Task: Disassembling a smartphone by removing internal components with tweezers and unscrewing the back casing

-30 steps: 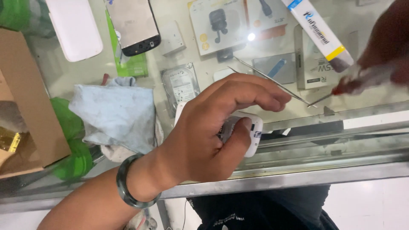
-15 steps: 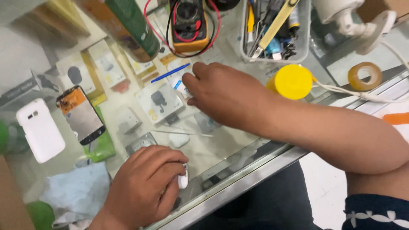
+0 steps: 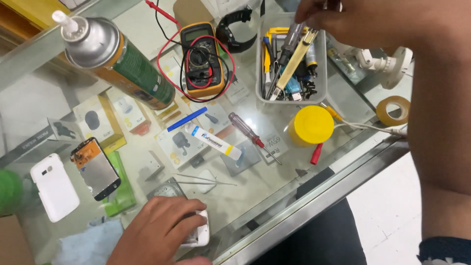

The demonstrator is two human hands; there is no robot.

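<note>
My left hand (image 3: 157,230) lies at the bottom left on the glass counter (image 3: 255,196), its fingers closed over a white phone body (image 3: 200,236). My right hand (image 3: 338,19) reaches in from the top right over a clear plastic tool bin (image 3: 321,78). Its fingertips are bunched at the handles of a grey tool (image 3: 293,35) and a cream one (image 3: 298,56); whether they grip either is unclear. Thin tweezers (image 3: 203,180) lie just above my left hand.
On the glass are a green spray can (image 3: 122,61), a yellow multimeter (image 3: 201,59) with red and black leads, a red-handled screwdriver (image 3: 248,130), a white glue tube (image 3: 216,142), a yellow-lidded jar (image 3: 310,125), a phone screen (image 3: 95,167), a white back cover (image 3: 54,186) and a tape roll (image 3: 392,110).
My right hand has lifted off the middle of the glass and gone up to the tool bin. My left hand has stayed on the white phone body. The view has swung.
</note>
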